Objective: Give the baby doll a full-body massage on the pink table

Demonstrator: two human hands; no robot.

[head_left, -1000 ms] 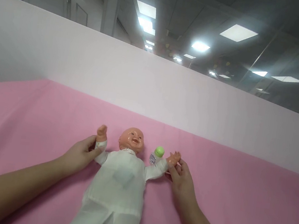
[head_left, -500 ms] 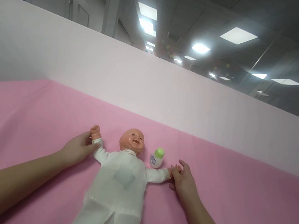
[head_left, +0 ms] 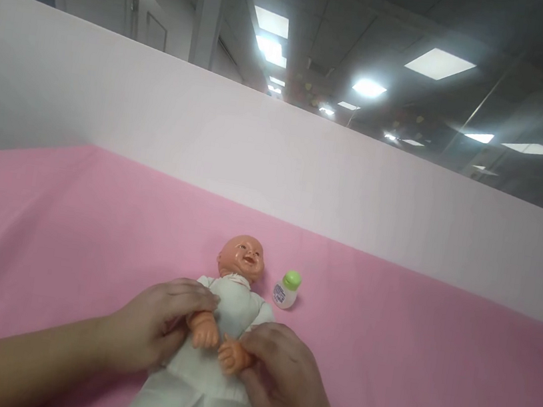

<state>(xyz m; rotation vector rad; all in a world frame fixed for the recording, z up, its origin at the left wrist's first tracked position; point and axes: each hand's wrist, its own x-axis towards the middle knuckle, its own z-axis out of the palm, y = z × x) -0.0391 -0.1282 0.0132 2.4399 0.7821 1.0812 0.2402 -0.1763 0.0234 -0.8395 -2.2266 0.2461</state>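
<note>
A baby doll (head_left: 223,365) in white cloth lies face up on the pink sheet, its plastic head pointing away from me. Both its arms are folded in over its belly, the two plastic fists almost meeting. My left hand (head_left: 161,323) is closed round the doll's arm on the left, by the wrist. On the other side, my right hand (head_left: 285,374) grips the opposite forearm just behind its fist. Parts of the doll's sleeves are hidden under my fingers. A small clear bottle with a green cap (head_left: 286,290) stands beside the doll's shoulder, apart from my hands.
The pink sheet (head_left: 413,345) spreads over the whole surface. A pale upright panel (head_left: 278,157) runs along its far side. Beyond it are a door (head_left: 168,24) and lit ceiling panels (head_left: 440,64).
The doll's arms were stretched out to the sides. Both my hands have moved inward with them, bringing the fists together over the belly. The bottle stays in place by the shoulder.
</note>
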